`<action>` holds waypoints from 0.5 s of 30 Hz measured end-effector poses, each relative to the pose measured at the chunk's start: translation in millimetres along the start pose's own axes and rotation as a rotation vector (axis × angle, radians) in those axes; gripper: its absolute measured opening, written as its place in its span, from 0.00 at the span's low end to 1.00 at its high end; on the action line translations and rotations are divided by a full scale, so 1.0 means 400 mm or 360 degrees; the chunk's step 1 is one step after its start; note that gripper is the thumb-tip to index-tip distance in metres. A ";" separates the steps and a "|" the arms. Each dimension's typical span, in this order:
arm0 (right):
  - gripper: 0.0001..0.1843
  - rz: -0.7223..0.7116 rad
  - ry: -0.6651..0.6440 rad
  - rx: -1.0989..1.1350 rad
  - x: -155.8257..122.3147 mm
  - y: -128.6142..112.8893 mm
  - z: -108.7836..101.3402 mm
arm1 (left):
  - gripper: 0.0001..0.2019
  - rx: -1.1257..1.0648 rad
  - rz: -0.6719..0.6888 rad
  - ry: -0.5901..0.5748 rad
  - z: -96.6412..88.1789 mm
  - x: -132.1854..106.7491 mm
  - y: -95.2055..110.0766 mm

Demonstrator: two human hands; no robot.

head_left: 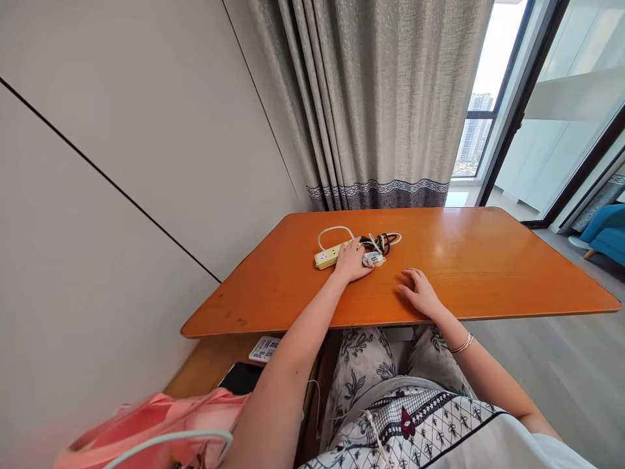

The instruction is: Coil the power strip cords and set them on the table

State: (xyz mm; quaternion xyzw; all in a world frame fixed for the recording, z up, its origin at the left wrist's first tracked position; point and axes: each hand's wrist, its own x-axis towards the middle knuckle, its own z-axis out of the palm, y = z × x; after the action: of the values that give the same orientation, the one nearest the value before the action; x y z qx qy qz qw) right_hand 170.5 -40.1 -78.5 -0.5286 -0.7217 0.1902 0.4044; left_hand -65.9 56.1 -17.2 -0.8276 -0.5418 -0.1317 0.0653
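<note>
My left hand (pixel 352 262) is closed over a pale yellow power strip (pixel 325 258) on the wooden table, its palm facing down. Its thumb side touches a white plug or adapter (pixel 374 259), and part of the strip is hidden under the fingers. A white cord (pixel 334 228) loops behind the strip. To the right of that hand lies a bundled black cable (pixel 385 243) tangled with white cord. My right hand (pixel 420 294) rests near the table's front edge, fingers apart and slightly curled, holding nothing.
The orange-brown table (pixel 512 267) has its left side near a pale wall. Behind it hangs a grey curtain (pixel 390 98). At lower left are a pink bag (pixel 161 423), a dark flat object (pixel 241 378) and a white printed item (pixel 264 349). A blue seat (pixel 608 231) stands far right.
</note>
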 end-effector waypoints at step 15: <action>0.14 -0.0150 -0.0229 -0.0509 -0.012 -0.075 -0.017 | 0.33 0.0205 -0.1386 0.0171 -0.015 -0.047 -0.314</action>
State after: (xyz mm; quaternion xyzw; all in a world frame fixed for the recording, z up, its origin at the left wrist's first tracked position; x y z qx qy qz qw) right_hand 158.2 -56.7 -55.4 -0.5367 -0.7938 0.0910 0.2710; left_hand -188.7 89.0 -21.3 -0.5083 -0.8429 -0.1557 0.0830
